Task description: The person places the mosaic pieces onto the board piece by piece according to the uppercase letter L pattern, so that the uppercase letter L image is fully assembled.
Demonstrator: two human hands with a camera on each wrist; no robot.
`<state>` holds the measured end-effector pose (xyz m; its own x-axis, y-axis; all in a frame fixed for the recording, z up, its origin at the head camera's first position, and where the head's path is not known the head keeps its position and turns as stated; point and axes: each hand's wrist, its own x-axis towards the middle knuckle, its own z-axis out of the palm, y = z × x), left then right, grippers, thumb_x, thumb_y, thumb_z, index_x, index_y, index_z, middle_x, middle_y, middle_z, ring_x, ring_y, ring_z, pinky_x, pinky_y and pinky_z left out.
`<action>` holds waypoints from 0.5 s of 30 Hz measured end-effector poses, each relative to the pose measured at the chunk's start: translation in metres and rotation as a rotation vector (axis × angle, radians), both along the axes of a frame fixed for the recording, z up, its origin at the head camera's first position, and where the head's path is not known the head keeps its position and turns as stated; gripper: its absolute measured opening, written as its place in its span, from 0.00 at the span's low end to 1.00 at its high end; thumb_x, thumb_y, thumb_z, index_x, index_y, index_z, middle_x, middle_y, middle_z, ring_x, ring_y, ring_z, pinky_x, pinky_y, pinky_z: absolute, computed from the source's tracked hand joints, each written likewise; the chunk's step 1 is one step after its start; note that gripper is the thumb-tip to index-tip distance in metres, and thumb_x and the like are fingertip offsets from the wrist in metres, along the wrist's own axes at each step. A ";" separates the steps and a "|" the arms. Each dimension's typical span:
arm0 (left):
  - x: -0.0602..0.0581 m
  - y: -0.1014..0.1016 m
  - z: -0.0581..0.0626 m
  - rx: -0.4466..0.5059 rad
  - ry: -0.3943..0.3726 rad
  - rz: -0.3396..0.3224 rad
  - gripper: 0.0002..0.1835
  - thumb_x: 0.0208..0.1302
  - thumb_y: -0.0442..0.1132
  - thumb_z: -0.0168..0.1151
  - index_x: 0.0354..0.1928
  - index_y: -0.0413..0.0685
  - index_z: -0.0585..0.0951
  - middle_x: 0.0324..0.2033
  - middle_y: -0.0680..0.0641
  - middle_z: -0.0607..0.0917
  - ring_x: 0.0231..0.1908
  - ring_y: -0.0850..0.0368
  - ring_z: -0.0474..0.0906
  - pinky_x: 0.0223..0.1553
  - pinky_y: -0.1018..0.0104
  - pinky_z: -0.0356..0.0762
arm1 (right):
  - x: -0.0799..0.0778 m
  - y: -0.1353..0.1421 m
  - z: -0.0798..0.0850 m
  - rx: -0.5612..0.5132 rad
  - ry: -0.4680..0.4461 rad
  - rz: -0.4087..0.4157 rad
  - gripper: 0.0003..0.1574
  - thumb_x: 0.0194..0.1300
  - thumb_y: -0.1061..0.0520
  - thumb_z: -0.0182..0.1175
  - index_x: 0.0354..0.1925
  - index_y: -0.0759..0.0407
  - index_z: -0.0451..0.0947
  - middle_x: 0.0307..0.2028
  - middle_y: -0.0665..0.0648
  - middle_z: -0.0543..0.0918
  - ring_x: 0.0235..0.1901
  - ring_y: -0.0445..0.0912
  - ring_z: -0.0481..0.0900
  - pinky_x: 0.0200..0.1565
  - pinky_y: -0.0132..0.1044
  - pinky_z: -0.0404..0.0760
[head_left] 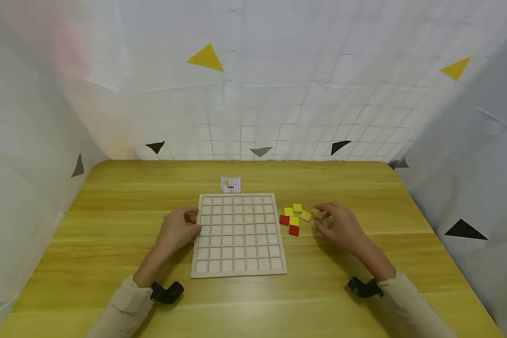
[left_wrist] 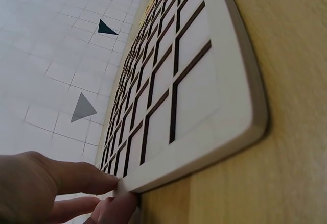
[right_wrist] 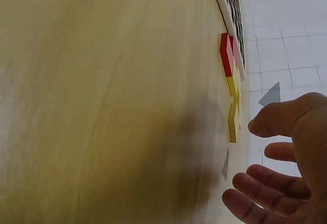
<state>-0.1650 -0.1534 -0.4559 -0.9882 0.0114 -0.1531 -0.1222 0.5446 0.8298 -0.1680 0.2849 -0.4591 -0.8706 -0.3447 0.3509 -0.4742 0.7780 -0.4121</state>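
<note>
A pale wooden grid board [head_left: 239,274] lies flat on the table, its square cells bare. At its left edge my left hand [head_left: 179,230] holds the rim, thumb on top and fingers curled against the side, as the left wrist view shows with the board's rim [left_wrist: 194,165]. My right hand [head_left: 340,227] hovers over the table just right of the small tiles, fingers loosely bent and apart, with nothing between them. Beside the board's right edge lie several yellow tiles [head_left: 297,207] and two red tiles [head_left: 294,231]. The right wrist view shows a yellow tile [right_wrist: 233,122] near the thumb.
Behind the board lies a small printed grid card [head_left: 230,185] with coloured squares. The wood-grain table [head_left: 253,310] meets a white sheeted wall [head_left: 279,112] at the back, dotted with black, grey and yellow triangles. White sheets also stand at both sides.
</note>
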 end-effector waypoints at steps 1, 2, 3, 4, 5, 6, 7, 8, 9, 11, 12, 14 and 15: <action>0.000 0.000 0.000 0.006 -0.003 0.000 0.27 0.54 0.27 0.64 0.60 0.35 0.78 0.40 0.39 0.83 0.24 0.56 0.80 0.21 0.63 0.82 | -0.001 -0.001 -0.001 -0.009 -0.011 0.006 0.25 0.56 0.63 0.72 0.53 0.66 0.81 0.45 0.63 0.83 0.36 0.54 0.83 0.28 0.42 0.82; 0.000 -0.001 0.000 0.009 -0.004 -0.001 0.28 0.54 0.27 0.64 0.60 0.35 0.78 0.40 0.39 0.82 0.24 0.56 0.80 0.21 0.63 0.82 | -0.002 -0.001 -0.002 -0.016 -0.017 0.010 0.25 0.56 0.63 0.72 0.53 0.66 0.81 0.45 0.63 0.83 0.36 0.53 0.83 0.29 0.42 0.82; 0.000 -0.001 0.000 0.012 -0.005 -0.002 0.28 0.54 0.27 0.63 0.60 0.35 0.78 0.40 0.39 0.82 0.23 0.56 0.80 0.21 0.63 0.82 | -0.003 -0.002 -0.003 -0.022 -0.024 0.013 0.25 0.56 0.63 0.72 0.52 0.66 0.82 0.44 0.63 0.83 0.36 0.53 0.83 0.29 0.43 0.83; 0.000 -0.001 0.000 0.015 -0.004 -0.003 0.28 0.54 0.26 0.63 0.60 0.34 0.78 0.40 0.39 0.82 0.23 0.56 0.80 0.21 0.63 0.82 | -0.004 -0.003 -0.004 -0.026 -0.031 0.015 0.24 0.56 0.63 0.72 0.52 0.66 0.82 0.44 0.63 0.84 0.36 0.53 0.84 0.30 0.43 0.83; 0.000 -0.001 -0.001 0.015 -0.002 -0.002 0.28 0.53 0.26 0.63 0.60 0.34 0.78 0.40 0.39 0.82 0.23 0.56 0.80 0.21 0.63 0.82 | -0.005 -0.004 -0.005 -0.029 -0.036 0.017 0.24 0.56 0.63 0.72 0.51 0.66 0.82 0.43 0.63 0.84 0.36 0.53 0.84 0.31 0.44 0.83; 0.000 0.000 -0.001 0.015 0.000 -0.002 0.28 0.53 0.26 0.63 0.60 0.35 0.78 0.40 0.39 0.83 0.23 0.56 0.80 0.20 0.63 0.82 | -0.006 -0.005 -0.006 -0.031 -0.040 0.016 0.23 0.56 0.63 0.73 0.51 0.66 0.82 0.43 0.63 0.84 0.36 0.53 0.84 0.32 0.45 0.84; 0.000 0.000 -0.001 0.014 0.001 -0.001 0.28 0.53 0.26 0.63 0.60 0.35 0.78 0.40 0.39 0.83 0.23 0.56 0.80 0.20 0.63 0.82 | -0.007 -0.006 -0.006 -0.032 -0.045 0.014 0.23 0.56 0.63 0.73 0.51 0.67 0.82 0.43 0.63 0.84 0.36 0.53 0.84 0.33 0.46 0.84; 0.000 0.000 -0.001 0.015 0.002 -0.001 0.28 0.53 0.26 0.63 0.60 0.35 0.78 0.40 0.38 0.83 0.22 0.56 0.80 0.20 0.63 0.82 | -0.007 -0.008 -0.007 -0.033 -0.050 0.010 0.23 0.56 0.62 0.73 0.50 0.67 0.82 0.42 0.62 0.84 0.36 0.52 0.84 0.33 0.47 0.84; 0.000 0.000 -0.001 0.017 0.002 0.000 0.28 0.53 0.26 0.63 0.60 0.35 0.78 0.40 0.38 0.83 0.22 0.56 0.80 0.20 0.63 0.82 | -0.008 -0.009 -0.007 -0.034 -0.057 0.005 0.24 0.55 0.62 0.74 0.50 0.67 0.82 0.42 0.62 0.84 0.36 0.52 0.83 0.34 0.47 0.83; -0.001 0.001 -0.001 0.020 0.002 0.001 0.29 0.52 0.26 0.63 0.60 0.35 0.78 0.40 0.38 0.83 0.23 0.56 0.81 0.20 0.63 0.82 | -0.010 -0.011 -0.007 -0.031 -0.071 -0.011 0.25 0.54 0.61 0.75 0.50 0.67 0.82 0.41 0.61 0.84 0.36 0.52 0.83 0.35 0.48 0.83; -0.001 0.001 -0.001 0.021 0.003 0.002 0.29 0.52 0.26 0.63 0.60 0.35 0.78 0.40 0.39 0.83 0.24 0.56 0.81 0.20 0.63 0.81 | -0.011 -0.012 -0.007 -0.029 -0.082 -0.019 0.25 0.54 0.61 0.75 0.50 0.67 0.82 0.41 0.61 0.84 0.36 0.52 0.82 0.36 0.48 0.82; -0.001 0.001 -0.001 0.023 0.005 0.004 0.29 0.52 0.26 0.63 0.60 0.34 0.78 0.40 0.39 0.82 0.25 0.55 0.81 0.20 0.63 0.81 | -0.012 -0.015 -0.007 -0.024 -0.104 -0.037 0.25 0.54 0.60 0.76 0.50 0.66 0.82 0.41 0.60 0.84 0.37 0.51 0.82 0.37 0.47 0.82; -0.001 0.001 -0.001 0.024 0.005 0.006 0.29 0.52 0.26 0.63 0.60 0.35 0.78 0.40 0.39 0.82 0.26 0.55 0.81 0.20 0.63 0.81 | -0.013 -0.016 -0.007 -0.023 -0.114 -0.043 0.25 0.54 0.59 0.76 0.50 0.66 0.82 0.41 0.60 0.84 0.37 0.51 0.81 0.38 0.48 0.82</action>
